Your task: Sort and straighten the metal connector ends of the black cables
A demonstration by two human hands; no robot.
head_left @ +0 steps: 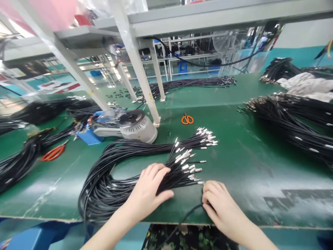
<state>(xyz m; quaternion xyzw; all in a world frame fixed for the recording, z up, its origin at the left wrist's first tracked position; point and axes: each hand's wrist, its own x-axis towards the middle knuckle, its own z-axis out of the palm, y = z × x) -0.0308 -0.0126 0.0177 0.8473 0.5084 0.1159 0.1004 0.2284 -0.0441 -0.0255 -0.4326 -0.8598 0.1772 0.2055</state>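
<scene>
I see left hand [152, 189] flat on cable bundle [145, 152], near centre of tabletop [247, 156], fingers [158, 172] spread, pressing down. Right hand [221, 206] just right of it, fingers pinching single cable [191, 210] near metal tip. My call: hold bundle firm, draw cable along its length, not sideways, else tangle. Scissors [187, 119] far behind.

The cables [117, 163] have matt black plastic jackets and bright, shiny metal tips [187, 163]. The bench [234, 156] wears a smooth green mat, slightly glossy, scuffed whitish near its front edge. The scissors [187, 119] have orange plastic handles. The dispenser [135, 128] is smooth grey plastic with a sheen. The cloth [304, 85] is white, matt and crumpled.
</scene>
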